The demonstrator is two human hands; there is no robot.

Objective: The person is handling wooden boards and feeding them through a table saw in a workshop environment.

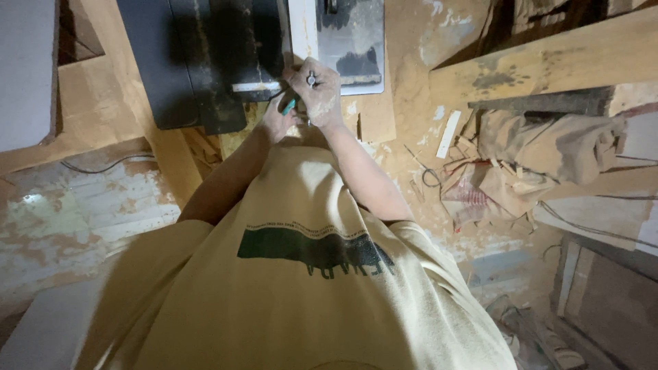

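Item: green-tipped tool [289,106], slim, only its teal end visible, pinched in my left hand [277,120] at the edge of the black machine table [205,62]. My right hand [317,92], dusty, closes on a small metal knob [311,79].

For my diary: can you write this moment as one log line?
left hand: holds green pen | right hand: on white strip | place: dusty workshop

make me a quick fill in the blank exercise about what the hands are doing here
1. The right hand wears a ____ on one finger.
2. The left hand holds a small tool with a ____ handle.
3. The person's shirt is ____ in colour.

Missing words: ring; green; yellow
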